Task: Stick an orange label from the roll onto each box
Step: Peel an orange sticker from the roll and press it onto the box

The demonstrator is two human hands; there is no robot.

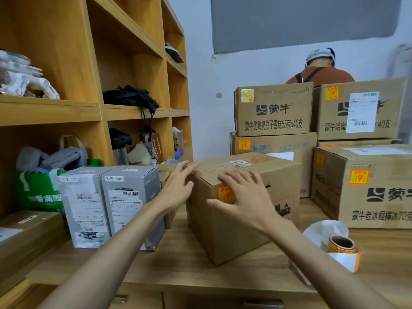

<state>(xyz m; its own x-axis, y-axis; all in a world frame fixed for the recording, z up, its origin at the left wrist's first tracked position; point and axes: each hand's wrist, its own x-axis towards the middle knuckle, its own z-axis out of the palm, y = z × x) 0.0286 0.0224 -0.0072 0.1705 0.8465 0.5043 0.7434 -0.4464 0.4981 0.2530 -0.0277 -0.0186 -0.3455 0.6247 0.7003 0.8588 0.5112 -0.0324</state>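
Observation:
A brown cardboard box (236,228) stands on the wooden table in the middle. An orange label (225,194) sits on its front face near the top edge. My right hand (245,197) lies with spread, straight fingers over the box's top front edge, the thumb beside the label. My left hand (178,186) is open at the box's upper left corner, fingers reaching onto the top. The roll of orange labels (342,244) lies on the table at the right, with a strip of white backing paper trailing from it.
Stacked cardboard boxes with orange labels (359,177) fill the back right. Two grey cartons (131,204) stand left of the middle box. Wooden shelves (111,108) rise at the left. A person (318,70) stands behind the stacked boxes.

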